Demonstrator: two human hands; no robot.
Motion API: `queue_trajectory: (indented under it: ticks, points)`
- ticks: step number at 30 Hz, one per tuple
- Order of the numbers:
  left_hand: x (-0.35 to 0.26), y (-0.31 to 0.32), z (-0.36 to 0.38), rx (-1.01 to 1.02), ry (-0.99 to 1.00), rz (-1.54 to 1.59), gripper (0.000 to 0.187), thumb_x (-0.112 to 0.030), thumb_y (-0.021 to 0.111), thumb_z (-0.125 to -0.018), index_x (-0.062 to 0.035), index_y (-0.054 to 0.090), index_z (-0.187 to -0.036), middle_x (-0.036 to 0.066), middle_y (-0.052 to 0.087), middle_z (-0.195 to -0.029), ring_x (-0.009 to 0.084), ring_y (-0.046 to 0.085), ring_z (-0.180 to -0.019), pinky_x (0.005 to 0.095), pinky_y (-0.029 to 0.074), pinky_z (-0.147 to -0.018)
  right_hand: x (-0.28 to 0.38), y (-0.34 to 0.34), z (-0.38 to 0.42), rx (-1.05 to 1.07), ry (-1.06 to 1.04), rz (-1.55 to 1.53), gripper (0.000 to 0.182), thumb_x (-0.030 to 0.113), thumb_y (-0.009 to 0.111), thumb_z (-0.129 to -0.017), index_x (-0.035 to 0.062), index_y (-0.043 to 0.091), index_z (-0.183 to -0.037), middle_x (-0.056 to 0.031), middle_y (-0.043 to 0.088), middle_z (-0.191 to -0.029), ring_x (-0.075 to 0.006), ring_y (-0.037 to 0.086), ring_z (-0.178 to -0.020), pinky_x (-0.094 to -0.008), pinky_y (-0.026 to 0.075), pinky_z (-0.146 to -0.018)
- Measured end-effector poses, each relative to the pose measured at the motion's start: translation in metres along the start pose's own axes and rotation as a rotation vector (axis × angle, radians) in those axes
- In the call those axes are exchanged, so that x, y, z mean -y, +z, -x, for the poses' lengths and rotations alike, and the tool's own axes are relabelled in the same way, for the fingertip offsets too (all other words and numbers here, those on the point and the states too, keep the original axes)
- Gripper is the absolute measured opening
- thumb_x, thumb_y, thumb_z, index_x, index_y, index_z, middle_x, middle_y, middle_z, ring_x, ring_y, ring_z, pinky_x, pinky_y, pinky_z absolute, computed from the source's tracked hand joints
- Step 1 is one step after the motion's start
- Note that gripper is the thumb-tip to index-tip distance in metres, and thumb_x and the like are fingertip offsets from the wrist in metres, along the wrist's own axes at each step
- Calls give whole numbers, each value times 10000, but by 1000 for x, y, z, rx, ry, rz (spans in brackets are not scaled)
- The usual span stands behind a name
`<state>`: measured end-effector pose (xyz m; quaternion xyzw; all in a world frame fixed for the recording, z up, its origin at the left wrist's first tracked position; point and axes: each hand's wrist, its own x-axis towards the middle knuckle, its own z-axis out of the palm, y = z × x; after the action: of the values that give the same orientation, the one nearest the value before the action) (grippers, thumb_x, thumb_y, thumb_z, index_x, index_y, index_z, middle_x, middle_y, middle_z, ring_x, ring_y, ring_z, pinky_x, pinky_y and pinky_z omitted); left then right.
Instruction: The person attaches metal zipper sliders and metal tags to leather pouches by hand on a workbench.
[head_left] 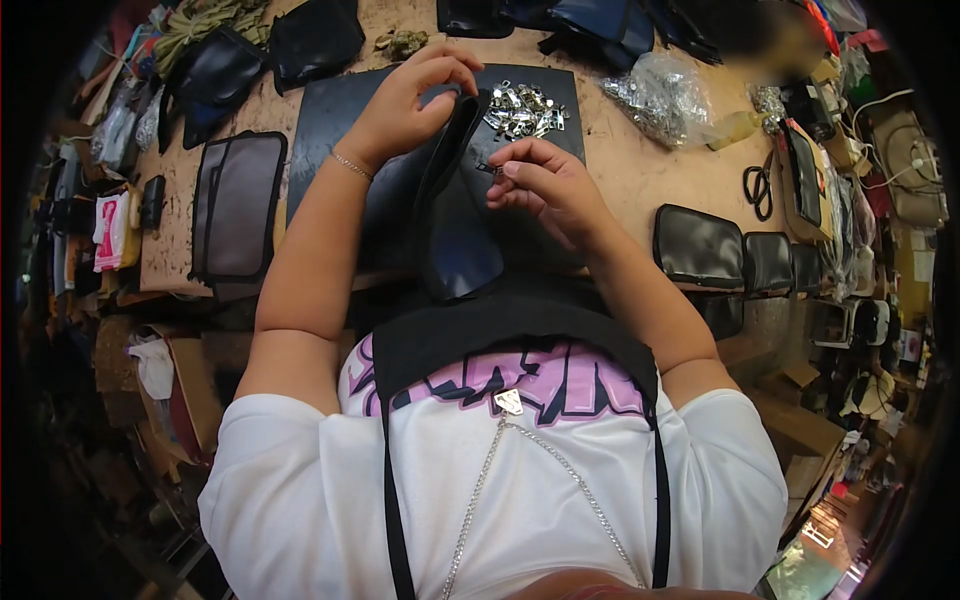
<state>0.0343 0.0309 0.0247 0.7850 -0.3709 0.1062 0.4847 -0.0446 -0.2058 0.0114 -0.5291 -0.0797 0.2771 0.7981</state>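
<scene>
My left hand [425, 95] is closed on the upper edge of a black leather piece [460, 245], which hangs down toward my apron. To the right of its edge, my right hand [545, 185] pinches a small metal clip [490, 168] between thumb and forefinger. Just beyond my right hand, a pile of silver metal clips [525, 108] lies on a black mat [320, 150]. The lower part of the leather piece looks dark blue and glossy.
Flat black pouches lie at the left [238, 205] and right [698, 245] of the wooden table [622, 165]. Black scissors [757, 192] and a clear plastic bag [660, 100] are on the right. More dark bags line the far edge. Cardboard boxes stand below.
</scene>
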Motion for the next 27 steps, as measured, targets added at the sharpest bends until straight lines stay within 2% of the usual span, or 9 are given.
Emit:
queue_trajectory:
  ticks: [4,7,8,13,16,19,22,25,27]
  points:
    - [-7,2,14,38,1,185,264,-44,468,-777,15,589,-1004,118,602,-1137,219,557,-1118,338,394,-1038,-2,8,2,-23,-34,84,150,110,581,-977,20,632,-1087,-39,640,-941,-127,653,-850,-276,542,-797]
    - [-5,15,26,-21,-123,301,244,-43,462,-820,7,589,-1023,101,604,-1101,208,554,-1101,334,395,-1030,-8,7,-3,-37,-92,282,140,152,611,-975,26,634,-1033,-25,636,-893,-102,620,-803,-255,519,-761]
    - [-3,23,27,-61,-112,293,186,-63,461,-910,-6,586,-1035,78,599,-1061,171,550,-1046,309,413,-986,-10,10,-5,-65,-90,284,154,168,620,-972,21,632,-1017,-26,636,-879,-101,616,-791,-252,515,-747]
    - [-9,58,18,-299,-247,145,148,-128,523,-997,-33,611,-1068,2,617,-981,74,553,-868,221,454,-808,-6,19,-16,-42,-38,388,251,253,654,-954,5,624,-973,-33,634,-822,-102,605,-729,-253,503,-675]
    - [-14,50,3,-301,-222,225,154,-82,593,-961,-21,672,-1078,22,673,-1004,95,604,-932,240,480,-846,0,14,-23,-44,-113,452,242,267,635,-959,25,626,-965,-21,636,-804,-104,608,-705,-264,504,-642]
    - [-19,22,-11,-230,-207,248,169,-79,668,-923,-14,711,-1072,44,706,-1012,122,641,-978,255,500,-880,30,11,-16,-50,1,202,187,223,574,-964,44,627,-976,-14,647,-828,-97,614,-707,-265,498,-626]
    - [-23,-5,-15,-80,-194,262,168,-95,681,-929,-8,725,-1066,39,714,-1057,109,637,-1020,248,492,-928,53,3,-16,-35,133,258,187,167,519,-951,44,655,-988,-1,665,-825,-74,613,-679,-233,486,-619]
    - [-20,2,-16,-133,-288,445,165,-93,642,-959,-2,708,-1080,40,696,-1084,121,619,-1040,267,471,-949,47,3,-22,-64,135,318,195,161,522,-946,37,671,-966,10,656,-784,-58,595,-628,-215,469,-582]
    - [-17,25,-13,-284,-331,642,189,-159,611,-997,-27,686,-1108,22,683,-1083,105,594,-1049,267,440,-975,31,7,-28,-120,70,399,192,157,529,-936,34,675,-916,23,614,-708,-57,570,-576,-219,453,-531]
